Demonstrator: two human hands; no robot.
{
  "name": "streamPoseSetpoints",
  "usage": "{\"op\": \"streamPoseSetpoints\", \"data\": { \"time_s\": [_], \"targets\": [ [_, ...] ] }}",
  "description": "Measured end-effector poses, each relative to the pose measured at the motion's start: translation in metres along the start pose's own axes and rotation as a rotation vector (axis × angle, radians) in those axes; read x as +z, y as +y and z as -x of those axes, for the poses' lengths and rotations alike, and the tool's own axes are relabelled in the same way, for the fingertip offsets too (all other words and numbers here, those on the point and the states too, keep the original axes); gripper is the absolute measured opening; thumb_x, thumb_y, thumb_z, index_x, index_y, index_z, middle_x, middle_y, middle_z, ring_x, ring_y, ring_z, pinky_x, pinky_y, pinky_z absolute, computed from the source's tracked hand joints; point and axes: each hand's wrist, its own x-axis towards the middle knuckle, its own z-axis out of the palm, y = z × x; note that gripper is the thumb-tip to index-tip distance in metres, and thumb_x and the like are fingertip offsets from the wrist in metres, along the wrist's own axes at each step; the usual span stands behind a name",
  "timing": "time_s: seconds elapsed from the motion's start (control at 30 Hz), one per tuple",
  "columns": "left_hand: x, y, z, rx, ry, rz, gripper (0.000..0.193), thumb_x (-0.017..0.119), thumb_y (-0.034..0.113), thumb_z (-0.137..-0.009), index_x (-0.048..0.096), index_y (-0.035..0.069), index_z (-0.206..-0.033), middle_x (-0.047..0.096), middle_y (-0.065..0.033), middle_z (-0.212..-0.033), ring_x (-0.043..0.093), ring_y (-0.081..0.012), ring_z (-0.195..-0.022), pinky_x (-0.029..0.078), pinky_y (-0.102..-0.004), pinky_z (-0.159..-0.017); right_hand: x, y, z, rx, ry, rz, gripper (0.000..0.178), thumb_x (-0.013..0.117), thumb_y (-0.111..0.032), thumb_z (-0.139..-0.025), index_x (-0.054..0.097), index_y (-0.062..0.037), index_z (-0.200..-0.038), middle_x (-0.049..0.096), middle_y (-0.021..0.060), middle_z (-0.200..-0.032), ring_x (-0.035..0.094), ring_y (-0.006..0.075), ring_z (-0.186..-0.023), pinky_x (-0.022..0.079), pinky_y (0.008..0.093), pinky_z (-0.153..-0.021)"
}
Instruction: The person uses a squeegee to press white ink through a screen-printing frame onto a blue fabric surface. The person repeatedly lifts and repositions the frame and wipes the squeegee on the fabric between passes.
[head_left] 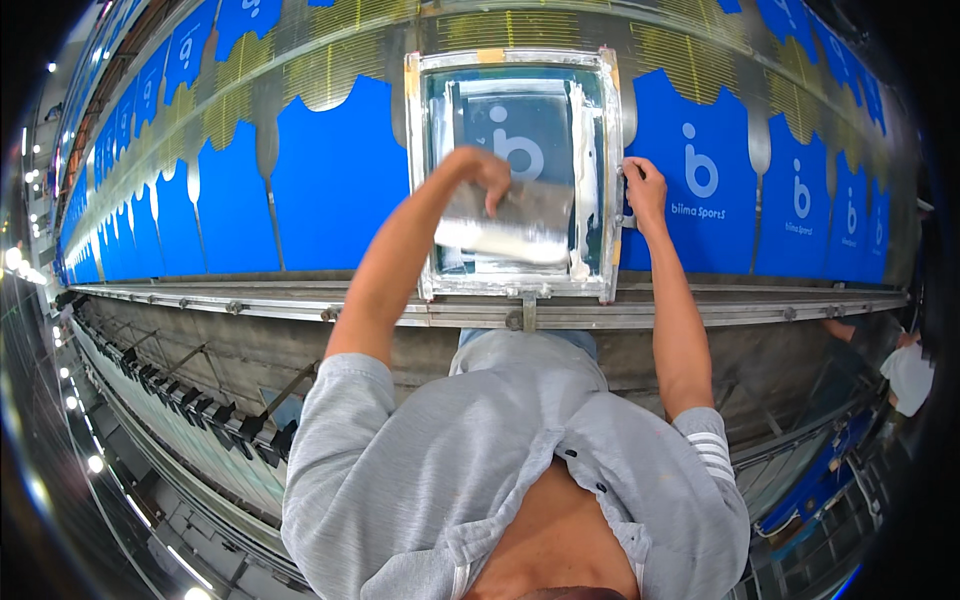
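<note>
A screen printing frame (pixel 612 240) with pale metal rails lies in front of me on a row of blue fabric pieces. Its mesh bears a rounded emblem and streaks of white ink (pixel 583 130). My left hand (pixel 480 172) is closed on the top of a wide, silvery squeegee (pixel 530 210), slightly blurred, which lies across the lower half of the mesh. White ink shows along the blade's near edge. At the frame's right rail my right hand (pixel 646 190) is closed, its fingertips gripping the rail's outer edge.
Plain blue fabric pieces (pixel 335 180) lie left of the frame; those on the right (pixel 735 150) carry a white emblem. A metal rail (pixel 420 312) runs along the table's near edge. Another person (pixel 908 375) is at the far right.
</note>
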Motion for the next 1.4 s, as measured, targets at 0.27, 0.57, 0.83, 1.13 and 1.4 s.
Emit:
{"op": "streamPoseSetpoints", "data": {
  "time_s": [0.27,0.57,0.83,1.13,1.4],
  "targets": [
    [-0.126,0.024,0.059,-0.174,0.935,-0.223,0.028,0.069,0.014,-0.068,0.077,0.004,-0.092,0.073,-0.0235,-0.095,0.071,-0.0403,-0.091,0.056,-0.0493,-0.077,-0.004,-0.028,0.012,-0.009,0.052,0.025,0.027,0.069,-0.027,-0.09,0.075,-0.0038,-0.103,0.075,0.0108,-0.092,0.069,0.0226,-0.084,0.052,0.0347,-0.077],
    [0.132,0.073,0.04,0.053,1.534,-0.275,0.035,0.061,-0.004,-0.07,0.07,0.004,-0.103,0.073,-0.0163,-0.105,0.07,-0.0347,-0.094,0.056,-0.0456,-0.076,-0.009,-0.014,0.004,-0.129,0.11,0.105,0.033,0.07,-0.035,-0.088,0.076,-0.0039,-0.097,0.075,0.0145,-0.087,0.072,0.0291,-0.083,0.053,0.0378,-0.076],
    [0.247,0.09,0.062,0.059,1.501,-0.212,0.048,0.063,-0.006,-0.07,0.067,-0.001,-0.117,0.069,-0.0187,-0.119,0.065,-0.0349,-0.115,0.052,-0.0442,-0.098,0.003,-0.015,-0.003,-0.27,0.205,0.051,0.03,0.071,-0.032,-0.089,0.078,-0.0031,-0.096,0.076,0.0124,-0.091,0.072,0.024,-0.084,0.054,0.0363,-0.078],
    [0.248,-0.075,0.176,-0.034,1.339,-0.128,0.045,0.063,-0.005,-0.068,0.069,0.005,-0.111,0.071,-0.0164,-0.107,0.068,-0.0366,-0.098,0.055,-0.0458,-0.084,0.186,-0.082,0.077,-0.443,0.233,-0.074,0.015,0.07,-0.017,-0.086,0.076,-0.004,-0.089,0.074,0.014,-0.089,0.071,0.0286,-0.086,0.054,0.0389,-0.078],
    [0.248,-0.166,0.255,-0.082,1.25,-0.198,0.045,0.064,-0.004,-0.064,0.072,0.006,-0.108,0.074,-0.0118,-0.107,0.07,-0.0336,-0.097,0.054,-0.0439,-0.084,0.29,-0.132,0.143,-0.271,0.219,-0.166,0.019,0.07,-0.021,-0.085,0.074,-0.0021,-0.087,0.073,0.0162,-0.079,0.073,0.0304,-0.074,0.054,0.038,-0.066]
  ]
}}
